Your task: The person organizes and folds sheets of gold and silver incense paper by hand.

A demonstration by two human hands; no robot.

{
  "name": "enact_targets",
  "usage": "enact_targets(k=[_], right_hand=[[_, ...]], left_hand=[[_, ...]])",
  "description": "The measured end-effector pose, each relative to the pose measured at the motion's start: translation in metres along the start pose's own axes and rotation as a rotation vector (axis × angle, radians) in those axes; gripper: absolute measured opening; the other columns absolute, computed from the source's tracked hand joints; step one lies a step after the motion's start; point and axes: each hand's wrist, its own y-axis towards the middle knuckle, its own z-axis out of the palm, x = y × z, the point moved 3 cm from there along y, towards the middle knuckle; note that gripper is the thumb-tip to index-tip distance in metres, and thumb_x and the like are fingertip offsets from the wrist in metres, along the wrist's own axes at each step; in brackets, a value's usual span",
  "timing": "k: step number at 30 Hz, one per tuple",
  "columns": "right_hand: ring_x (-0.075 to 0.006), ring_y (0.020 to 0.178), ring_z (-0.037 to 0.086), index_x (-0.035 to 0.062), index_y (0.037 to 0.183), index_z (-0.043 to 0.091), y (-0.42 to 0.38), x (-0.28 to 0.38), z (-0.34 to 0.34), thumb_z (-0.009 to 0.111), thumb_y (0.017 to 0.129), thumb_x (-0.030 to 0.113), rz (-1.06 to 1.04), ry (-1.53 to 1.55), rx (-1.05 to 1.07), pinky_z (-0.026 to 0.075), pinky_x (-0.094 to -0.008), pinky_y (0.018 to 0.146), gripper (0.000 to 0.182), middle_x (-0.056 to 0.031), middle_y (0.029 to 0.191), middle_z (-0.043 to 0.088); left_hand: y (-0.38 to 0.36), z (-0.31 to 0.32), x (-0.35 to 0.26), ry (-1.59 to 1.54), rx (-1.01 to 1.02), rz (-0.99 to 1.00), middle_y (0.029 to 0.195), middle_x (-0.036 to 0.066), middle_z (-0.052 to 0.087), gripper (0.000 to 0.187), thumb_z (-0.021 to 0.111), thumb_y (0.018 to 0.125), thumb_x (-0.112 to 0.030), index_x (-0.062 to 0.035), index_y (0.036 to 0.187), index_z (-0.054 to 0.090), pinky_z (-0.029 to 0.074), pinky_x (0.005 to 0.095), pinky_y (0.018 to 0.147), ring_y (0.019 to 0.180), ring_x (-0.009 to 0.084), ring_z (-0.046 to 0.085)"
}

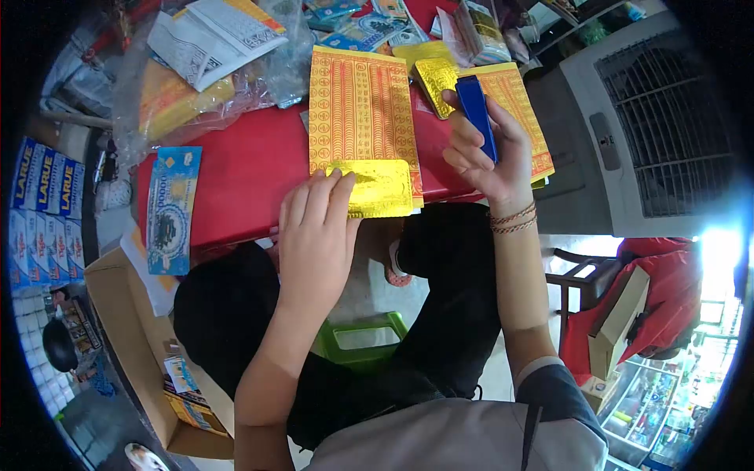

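Note:
My left hand (316, 224) holds the left end of a shiny gold foil sheet (383, 188) at the table's near edge; its fingers lie on top and the thumb is mostly hidden. Under the foil is a yellow paper sheet (360, 110) printed with red circles and characters. My right hand (491, 149) is raised to the right, closed around a blue stapler (477, 118) that points up and away. Behind it lie another gold foil piece (437, 82) and more yellow printed paper (510, 98), partly covered by the hand.
The red table (236, 173) bears a blue printed note (173, 208) at its left, plastic-wrapped papers (181, 102) and folded white paper (212, 39). A cardboard box (129, 322) stands at lower left, a green stool (363, 337) below me, a grey air cooler (581, 141) at right.

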Motion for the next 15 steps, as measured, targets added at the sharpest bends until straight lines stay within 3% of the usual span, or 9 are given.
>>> enact_targets(k=[6,15], right_hand=[[-0.0066,0.045,0.031,-0.0085,0.126,0.040,-0.008,-0.002,0.005,0.038,0.099,0.029,-0.026,0.034,-0.035,0.029,-0.0237,0.050,0.046,-0.0025,0.069,0.044],[-0.0082,0.049,0.034,-0.0057,0.128,0.040,-0.008,-0.010,0.016,0.036,0.100,0.034,0.047,0.041,0.124,0.031,-0.0240,0.050,0.049,-0.0046,0.077,0.045]], left_hand=[[-0.003,0.003,0.001,0.050,-0.010,0.067,0.114,0.012,0.055,0.045,0.069,0.074,-0.009,-0.0035,0.117,0.055,0.039,0.0417,0.096,0.111,0.0293,0.050],[-0.006,0.007,-0.001,0.029,-0.078,0.030,0.113,0.012,0.053,0.046,0.067,0.075,-0.008,-0.0018,0.118,0.052,0.039,0.0412,0.097,0.112,0.0299,0.049]])
